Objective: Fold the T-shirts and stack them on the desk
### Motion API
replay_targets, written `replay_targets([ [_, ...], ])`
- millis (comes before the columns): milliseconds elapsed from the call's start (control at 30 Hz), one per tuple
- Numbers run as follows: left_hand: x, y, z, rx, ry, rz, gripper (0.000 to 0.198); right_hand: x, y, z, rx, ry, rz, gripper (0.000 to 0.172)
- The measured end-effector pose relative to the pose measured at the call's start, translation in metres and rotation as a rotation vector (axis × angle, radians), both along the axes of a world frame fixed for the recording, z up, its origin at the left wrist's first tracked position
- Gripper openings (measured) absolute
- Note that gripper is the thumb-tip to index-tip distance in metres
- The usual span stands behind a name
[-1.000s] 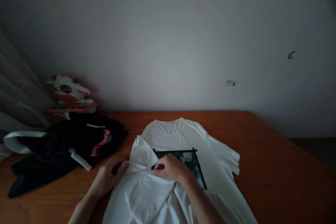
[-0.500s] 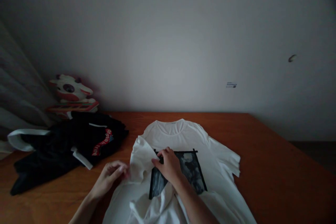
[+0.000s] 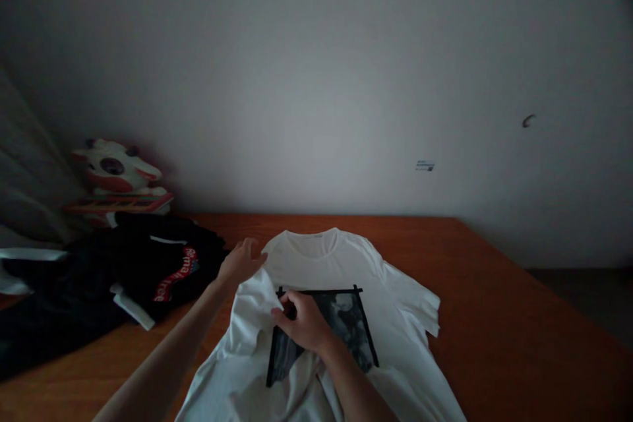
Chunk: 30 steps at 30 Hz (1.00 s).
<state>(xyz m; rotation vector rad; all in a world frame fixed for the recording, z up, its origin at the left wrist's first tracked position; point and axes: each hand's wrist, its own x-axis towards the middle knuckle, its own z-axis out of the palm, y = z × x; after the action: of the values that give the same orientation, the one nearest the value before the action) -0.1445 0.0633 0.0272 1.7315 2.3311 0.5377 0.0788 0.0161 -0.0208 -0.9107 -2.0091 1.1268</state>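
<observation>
A white T-shirt [image 3: 403,323] lies spread on the table, its neckline away from me and a dark picture print [image 3: 346,320] on its chest. Its left-side sleeve [image 3: 247,313] is folded inward over the body. My right hand [image 3: 304,321] is over the print, thumb and fingers pinched at that sleeve's edge. By the left shoulder of the shirt is my left hand [image 3: 242,262], its fingers slightly apart and nothing visible in them. Loose white cloth is bunched below my right forearm.
A black garment [image 3: 133,270] with white trim and a red printed band lies on the table [image 3: 494,343] at left. Behind it sits a cow-shaped toy [image 3: 121,168] with a keyboard. The wall [image 3: 316,79] rises at the table's far edge.
My left hand has moved up and away from me, from beside the sleeve to the shirt's shoulder. The right hand keeps its pinch at the sleeve. The view has shifted slightly right.
</observation>
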Motion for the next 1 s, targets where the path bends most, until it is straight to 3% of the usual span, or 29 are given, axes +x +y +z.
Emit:
replay_targets([
  [67,-0.001,0.027,0.000,-0.136,0.043,0.018,0.053,0.001,-0.001,0.000,0.007,0.000,0.013,0.014],
  [133,-0.003,0.045,-0.002,-0.265,0.065,0.018,0.047,0.002,-0.002,0.000,0.011,0.010,0.014,0.014],
  [267,-0.009,0.063,-0.003,-0.358,0.080,0.002,0.036,0.002,-0.003,0.000,-0.016,0.039,0.005,0.015],
  [500,-0.031,0.074,0.009,-0.153,0.056,0.115,0.035,-0.006,0.000,-0.008,-0.205,0.261,-0.087,0.024],
  [600,-0.029,0.081,0.004,-0.028,-0.013,0.123,0.033,-0.008,0.003,-0.011,-0.332,0.399,-0.096,0.030],
  [700,-0.018,0.083,-0.004,0.095,-0.103,0.066,0.029,-0.005,0.007,-0.010,-0.318,0.381,-0.126,0.023],
  [833,-0.005,0.055,-0.005,0.251,-0.173,-0.098,0.030,-0.001,0.009,-0.005,-0.144,0.263,-0.215,0.018],
  [967,-0.002,-0.025,0.002,0.352,-0.154,-0.296,0.029,-0.001,0.007,-0.003,-0.049,0.225,-0.206,0.023],
  [1000,-0.002,-0.051,0.003,0.370,-0.081,-0.444,0.028,-0.001,0.007,-0.003,-0.066,0.227,-0.191,0.025],
])
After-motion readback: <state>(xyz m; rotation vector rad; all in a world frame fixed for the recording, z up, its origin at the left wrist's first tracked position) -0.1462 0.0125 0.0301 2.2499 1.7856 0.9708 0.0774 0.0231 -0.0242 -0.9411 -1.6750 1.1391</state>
